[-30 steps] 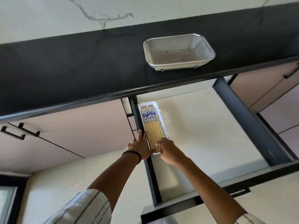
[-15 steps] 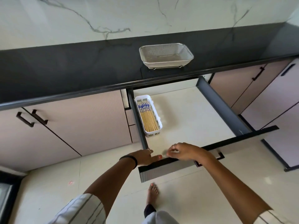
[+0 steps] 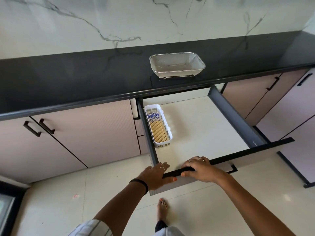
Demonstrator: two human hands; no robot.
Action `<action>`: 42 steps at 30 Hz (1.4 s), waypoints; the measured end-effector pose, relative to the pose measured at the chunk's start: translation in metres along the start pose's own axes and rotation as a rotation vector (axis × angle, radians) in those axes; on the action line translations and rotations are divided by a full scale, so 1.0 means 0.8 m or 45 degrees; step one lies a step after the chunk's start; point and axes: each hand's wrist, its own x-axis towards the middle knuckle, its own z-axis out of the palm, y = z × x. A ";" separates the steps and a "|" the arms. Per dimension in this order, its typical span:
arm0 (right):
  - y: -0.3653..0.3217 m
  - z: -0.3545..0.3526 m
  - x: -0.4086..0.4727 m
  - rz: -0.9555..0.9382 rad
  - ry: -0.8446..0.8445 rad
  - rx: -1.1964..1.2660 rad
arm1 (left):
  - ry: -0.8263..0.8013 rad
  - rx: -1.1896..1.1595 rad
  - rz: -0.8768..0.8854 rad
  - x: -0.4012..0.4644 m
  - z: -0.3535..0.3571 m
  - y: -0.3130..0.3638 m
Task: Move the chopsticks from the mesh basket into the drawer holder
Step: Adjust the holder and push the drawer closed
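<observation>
**Chopsticks lodged in holder; both hands at drawer front**

Chopsticks [image 3: 157, 129] lie side by side in the white drawer holder [image 3: 167, 133], blue-patterned ends toward the back. The holder sits against the left wall of the open drawer [image 3: 201, 126]. On the black counter [image 3: 76, 77] above, the mesh basket [image 3: 177, 66] stands on its wire feet with nothing visible inside. Right hand [image 3: 202, 169]: grip closed round the top edge of the drawer front, fingers curled over it, thumb beneath. Left hand [image 3: 156, 174]: fingers straight, resting flat on the same edge at the left corner, holding nothing. One bare foot [image 3: 162, 207] stands on the tiled floor below.
</observation>
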 end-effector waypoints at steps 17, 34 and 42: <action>0.009 -0.075 0.181 -0.144 0.283 -0.030 | 0.362 0.256 -0.062 0.111 -0.111 -0.082; 0.018 -0.125 0.316 0.330 0.724 0.422 | 0.542 0.773 -0.191 0.217 -0.172 -0.130; 0.013 -0.156 0.401 0.311 0.535 0.521 | 0.484 0.847 -0.399 0.267 -0.213 -0.161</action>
